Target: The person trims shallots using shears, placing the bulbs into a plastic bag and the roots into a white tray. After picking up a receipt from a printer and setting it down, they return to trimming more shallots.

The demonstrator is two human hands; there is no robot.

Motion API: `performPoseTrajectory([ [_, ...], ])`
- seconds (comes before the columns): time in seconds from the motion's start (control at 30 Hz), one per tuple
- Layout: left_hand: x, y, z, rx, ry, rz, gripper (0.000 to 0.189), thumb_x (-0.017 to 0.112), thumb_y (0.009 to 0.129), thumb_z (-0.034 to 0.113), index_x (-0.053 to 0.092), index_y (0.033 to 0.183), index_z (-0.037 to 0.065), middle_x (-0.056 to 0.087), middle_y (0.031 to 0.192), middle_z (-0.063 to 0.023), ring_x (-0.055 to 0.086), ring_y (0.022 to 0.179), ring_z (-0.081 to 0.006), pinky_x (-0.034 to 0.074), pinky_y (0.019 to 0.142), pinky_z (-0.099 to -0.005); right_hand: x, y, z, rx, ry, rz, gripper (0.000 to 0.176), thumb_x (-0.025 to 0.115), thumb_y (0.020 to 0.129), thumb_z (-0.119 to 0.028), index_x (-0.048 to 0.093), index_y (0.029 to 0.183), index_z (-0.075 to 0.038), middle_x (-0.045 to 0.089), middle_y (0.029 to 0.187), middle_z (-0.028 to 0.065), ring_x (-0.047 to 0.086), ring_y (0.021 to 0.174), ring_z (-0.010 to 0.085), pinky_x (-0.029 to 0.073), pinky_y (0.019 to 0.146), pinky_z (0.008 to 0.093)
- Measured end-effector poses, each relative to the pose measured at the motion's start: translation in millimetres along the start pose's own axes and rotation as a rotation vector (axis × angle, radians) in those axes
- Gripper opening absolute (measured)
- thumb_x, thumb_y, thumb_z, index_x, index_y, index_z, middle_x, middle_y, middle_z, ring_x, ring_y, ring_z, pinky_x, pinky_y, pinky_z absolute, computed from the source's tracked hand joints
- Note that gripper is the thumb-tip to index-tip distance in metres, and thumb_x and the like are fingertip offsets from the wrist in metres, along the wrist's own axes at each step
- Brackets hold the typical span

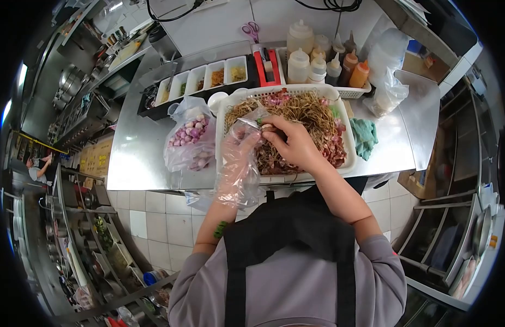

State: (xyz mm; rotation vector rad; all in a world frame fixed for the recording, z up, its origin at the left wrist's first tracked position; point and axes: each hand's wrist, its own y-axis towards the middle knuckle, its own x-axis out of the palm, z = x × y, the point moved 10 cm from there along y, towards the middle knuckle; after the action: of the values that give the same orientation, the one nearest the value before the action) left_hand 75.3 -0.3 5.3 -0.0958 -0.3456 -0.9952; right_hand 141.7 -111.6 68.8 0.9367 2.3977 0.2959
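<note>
My left hand, in a loose clear plastic glove, is closed near the left part of a white basket. What it pinches is hidden by the glove and fingers. My bare right hand meets it from the right, fingers bent and closed. A small knife with a shiny blade and a green part lies at the right fingertips, its blade across the gloved fingers. Beneath both hands, the basket holds dry brown roots and stalks and reddish shallot skins.
A plastic bag of purple shallots sits left of the basket; a green cloth lies right. Behind are trays of condiments, a red holder, squeeze bottles and purple scissors. Another person is far left.
</note>
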Motion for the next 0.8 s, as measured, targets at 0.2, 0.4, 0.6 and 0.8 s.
performPoseTrajectory([
  [0.2, 7, 6, -7, -0.04, -0.418, -0.01, 0.039, 0.065, 0.079, 0.004, 0.049, 0.114, -0.001, 0.057, 0.102, -0.0072, 0.058, 0.09, -0.0157, 0.048, 0.08, -0.0274, -9, 1, 33, 0.159, 0.221, 0.08, 0.028, 0.059, 0.086, -0.014, 0.054, 0.112, -0.004, 0.063, 0.087, 0.0117, 0.06, 0.081, 0.0176, 0.046, 0.075, 0.0294],
  [0.4, 3, 7, -7, 0.002, -0.521, -0.004, 0.043, 0.064, 0.079, 0.002, 0.047, 0.118, -0.001, 0.057, 0.104, -0.009, 0.057, 0.097, -0.0171, 0.047, 0.084, -0.0272, 5, -8, 8, 0.089, 0.182, -0.092, 0.039, 0.058, 0.087, -0.017, 0.048, 0.123, -0.007, 0.063, 0.091, 0.0149, 0.061, 0.08, 0.0245, 0.045, 0.077, 0.0325],
  [0.6, 1, 3, -2, 0.007, -0.397, 0.058, 0.035, 0.063, 0.08, 0.003, 0.051, 0.113, -0.002, 0.057, 0.106, -0.0094, 0.058, 0.094, -0.0164, 0.047, 0.083, -0.0268, -2, -7, -12, -0.126, -0.045, 0.029, 0.032, 0.058, 0.084, -0.014, 0.055, 0.115, -0.007, 0.062, 0.093, 0.0176, 0.06, 0.081, 0.0331, 0.048, 0.073, 0.0365],
  [0.8, -3, 1, -15, -0.009, -0.23, 0.085, 0.032, 0.062, 0.08, 0.003, 0.053, 0.11, -0.002, 0.059, 0.102, -0.0095, 0.059, 0.09, -0.016, 0.049, 0.08, -0.0278, -3, -1, 4, 0.003, -0.115, -0.012, 0.029, 0.057, 0.085, -0.015, 0.056, 0.113, -0.008, 0.062, 0.097, 0.0177, 0.061, 0.085, 0.0333, 0.048, 0.076, 0.0359],
])
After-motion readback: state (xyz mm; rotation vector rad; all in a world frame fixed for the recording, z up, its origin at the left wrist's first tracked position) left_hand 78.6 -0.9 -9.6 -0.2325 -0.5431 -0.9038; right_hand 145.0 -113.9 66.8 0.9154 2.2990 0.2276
